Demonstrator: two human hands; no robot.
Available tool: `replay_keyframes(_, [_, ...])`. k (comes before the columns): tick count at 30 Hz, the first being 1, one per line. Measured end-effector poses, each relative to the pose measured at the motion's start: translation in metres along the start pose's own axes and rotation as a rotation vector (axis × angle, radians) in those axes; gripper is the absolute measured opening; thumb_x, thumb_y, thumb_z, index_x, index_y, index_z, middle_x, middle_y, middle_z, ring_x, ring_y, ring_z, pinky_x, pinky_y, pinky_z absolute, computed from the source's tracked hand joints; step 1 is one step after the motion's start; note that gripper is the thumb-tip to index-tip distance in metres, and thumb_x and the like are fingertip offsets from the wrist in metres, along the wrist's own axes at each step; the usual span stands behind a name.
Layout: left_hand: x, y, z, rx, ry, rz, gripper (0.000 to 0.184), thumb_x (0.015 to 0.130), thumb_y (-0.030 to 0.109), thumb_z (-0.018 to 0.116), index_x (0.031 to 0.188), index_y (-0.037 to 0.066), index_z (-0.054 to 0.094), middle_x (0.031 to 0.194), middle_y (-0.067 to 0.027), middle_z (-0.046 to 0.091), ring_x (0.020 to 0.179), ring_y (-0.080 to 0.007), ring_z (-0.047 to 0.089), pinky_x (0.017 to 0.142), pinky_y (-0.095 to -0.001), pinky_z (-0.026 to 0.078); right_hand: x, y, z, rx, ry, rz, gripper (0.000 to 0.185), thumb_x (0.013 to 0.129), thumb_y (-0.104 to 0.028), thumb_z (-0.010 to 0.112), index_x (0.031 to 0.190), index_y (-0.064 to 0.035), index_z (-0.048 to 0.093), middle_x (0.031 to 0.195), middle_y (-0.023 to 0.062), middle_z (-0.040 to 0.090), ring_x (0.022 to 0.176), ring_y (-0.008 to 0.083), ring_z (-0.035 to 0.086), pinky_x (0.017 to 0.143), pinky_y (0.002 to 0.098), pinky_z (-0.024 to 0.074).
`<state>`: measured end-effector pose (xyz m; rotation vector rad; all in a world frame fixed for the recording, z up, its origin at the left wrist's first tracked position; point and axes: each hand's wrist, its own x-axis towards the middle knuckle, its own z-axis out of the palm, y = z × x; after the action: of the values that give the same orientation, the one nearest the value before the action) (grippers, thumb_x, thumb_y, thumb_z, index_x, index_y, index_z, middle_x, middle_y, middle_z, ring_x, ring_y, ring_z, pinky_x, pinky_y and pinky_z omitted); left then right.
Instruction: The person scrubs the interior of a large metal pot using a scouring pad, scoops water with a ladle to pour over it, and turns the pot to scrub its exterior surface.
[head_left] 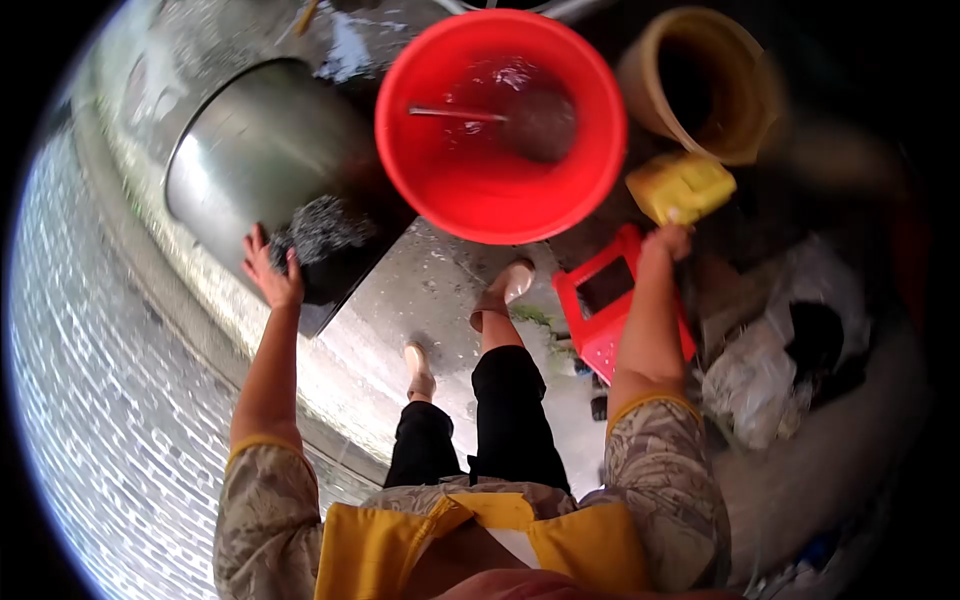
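A large stainless steel pot (235, 150) lies at the left, apparently on its side. My left hand (268, 270) rests against its near side with fingers spread. Right beside those fingers, a grey clump of steel wool (325, 228) sits on the pot; no clear grip on it shows. My right hand (672, 240) is closed around the handle of a yellow plastic scoop (680, 188), raised above a red plastic stool (567, 300). Between my hands stands a red tub (440, 195) with water in it and a thin stick-like handle (455, 114) across the inside.
A tan bucket (650, 60) stands at the upper right, right of the tub. Clear plastic bags (750, 385) lie on the right. My feet are on wet concrete (440, 270) before the tub. Brick-patterned paving (110, 400) runs along the left.
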<state>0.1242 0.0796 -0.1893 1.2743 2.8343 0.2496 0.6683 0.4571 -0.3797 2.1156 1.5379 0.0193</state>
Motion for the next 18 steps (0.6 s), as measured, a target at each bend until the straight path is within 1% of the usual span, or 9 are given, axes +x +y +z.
replay_keyframes(1, [-0.001,-0.001,0.001,-0.01,0.009,-0.017,0.04,0.085,0.03,0.058,0.113,0.006,0.044,0.148,-0.0096,0.03,0.138,-0.0372,0.018,0.109,-0.0573,0.005,0.008,0.004,0.012,-0.021,0.098,0.071,0.041,0.088,-0.026,0.048,0.121,-0.002,0.051,0.091,0.0097,0.068,0.078,0.0236,0.068,0.064,0.037,0.0549])
replay_keyframes(2, [0.0,-0.001,0.0,-0.007,-0.003,-0.019,0.039,0.084,0.031,0.059,0.112,0.007,0.045,0.149,-0.0088,0.03,0.139,-0.0365,0.018,0.109,-0.0571,0.005,0.009,0.009,-0.003,0.033,0.139,0.013,0.035,0.09,-0.026,0.043,0.109,-0.0018,0.06,0.091,0.0142,0.068,0.079,0.0263,0.068,0.067,0.0401,0.0547])
replay_keyframes(3, [0.0,0.0,-0.001,0.015,-0.025,-0.027,0.038,0.084,0.032,0.059,0.11,0.008,0.045,0.149,-0.0079,0.029,0.139,-0.0359,0.018,0.109,-0.0573,0.006,0.015,0.011,-0.012,0.491,0.128,0.265,0.04,0.091,-0.03,0.039,0.088,-0.0004,0.067,0.09,0.0203,0.067,0.082,0.0317,0.067,0.071,0.0418,0.0538])
replay_keyframes(4, [-0.001,0.001,-0.003,0.033,-0.041,-0.035,0.039,0.083,0.033,0.06,0.109,0.007,0.045,0.149,-0.0074,0.028,0.139,-0.0355,0.018,0.109,-0.0576,0.006,0.017,0.014,-0.017,0.574,0.134,0.307,0.048,0.089,-0.033,0.036,0.08,0.0013,0.069,0.09,0.023,0.066,0.084,0.037,0.065,0.076,0.0442,0.0516])
replay_keyframes(7, [0.001,0.002,-0.004,0.064,-0.049,-0.052,0.04,0.083,0.034,0.06,0.109,0.007,0.044,0.149,-0.0069,0.028,0.139,-0.0349,0.017,0.109,-0.058,0.007,-0.002,0.001,-0.055,0.933,0.061,0.373,0.047,0.083,-0.033,0.04,0.094,0.0021,0.069,0.095,0.0236,0.065,0.091,0.0376,0.063,0.082,0.0429,0.0491])
replay_keyframes(12, [0.001,0.005,-0.007,0.023,-0.024,-0.032,0.043,0.083,0.036,0.06,0.109,0.006,0.044,0.149,-0.0066,0.029,0.14,-0.0338,0.017,0.108,-0.0586,0.007,0.012,-0.001,-0.044,0.916,0.061,0.323,0.045,0.082,-0.032,0.041,0.093,0.0022,0.069,0.095,0.0235,0.065,0.088,0.0372,0.063,0.081,0.0424,0.0488])
replay_keyframes(15, [0.001,0.007,-0.009,-0.011,-0.01,-0.029,0.041,0.082,0.033,0.062,0.107,0.006,0.045,0.149,-0.0067,0.029,0.139,-0.0342,0.018,0.108,-0.0593,0.007,0.011,0.012,-0.062,1.102,-0.189,0.345,0.046,0.086,-0.037,0.045,0.101,0.0017,0.066,0.08,0.0181,0.067,0.068,0.0323,0.062,0.059,0.04,0.0501])
replay_keyframes(17, [0.001,0.008,-0.01,-0.029,-0.007,-0.034,0.039,0.082,0.033,0.062,0.105,0.006,0.046,0.149,-0.0068,0.03,0.139,-0.034,0.018,0.108,-0.0591,0.007,0.003,0.026,-0.08,1.084,-0.236,0.421,0.046,0.087,-0.039,0.047,0.102,0.0009,0.063,0.068,0.0116,0.06,0.049,0.0234,0.048,0.042,0.034,0.0393])
replay_keyframes(18, [0.001,0.006,-0.008,-0.06,0.01,-0.03,0.037,0.083,0.033,0.061,0.104,0.006,0.047,0.149,-0.0067,0.03,0.139,-0.0337,0.019,0.108,-0.0587,0.007,-0.002,0.031,-0.078,1.086,-0.229,0.408,0.046,0.087,-0.039,0.047,0.102,0.0009,0.063,0.068,0.0116,0.06,0.049,0.0234,0.048,0.042,0.034,0.0393])
